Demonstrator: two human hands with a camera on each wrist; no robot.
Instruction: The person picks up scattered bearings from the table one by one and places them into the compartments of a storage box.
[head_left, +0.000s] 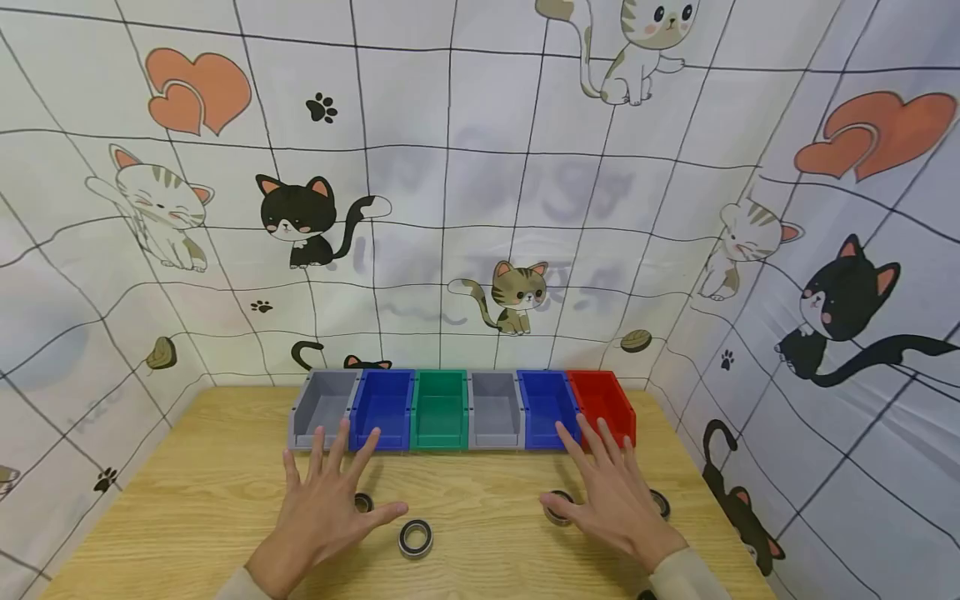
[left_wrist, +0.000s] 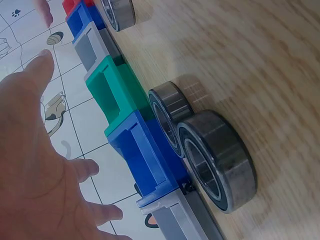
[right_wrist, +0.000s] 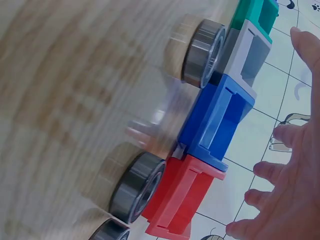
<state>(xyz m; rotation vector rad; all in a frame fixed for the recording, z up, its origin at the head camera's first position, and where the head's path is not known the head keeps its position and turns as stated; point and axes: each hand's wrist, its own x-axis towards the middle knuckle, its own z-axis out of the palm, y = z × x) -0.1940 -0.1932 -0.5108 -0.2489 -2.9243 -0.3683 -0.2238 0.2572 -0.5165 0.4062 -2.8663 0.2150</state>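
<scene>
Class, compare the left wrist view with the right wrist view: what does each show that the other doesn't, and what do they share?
Left wrist only: the left hand, left blue bin, left grey bin and two left-side bearings.

Right wrist only: two right-side bearings and the palm of the right hand; a fingertip in the left wrist view may be that hand's.

Both: the green bin, right grey bin, right blue bin, red bin, wooden tabletop, patterned backdrop and, apparently, one shared bearing.

Straight to the ball bearings, steel rings with dark seals, flat on the table! Two at left, the smaller ring part-hidden from above; three at right, the nearest one barely in sight.
</scene>
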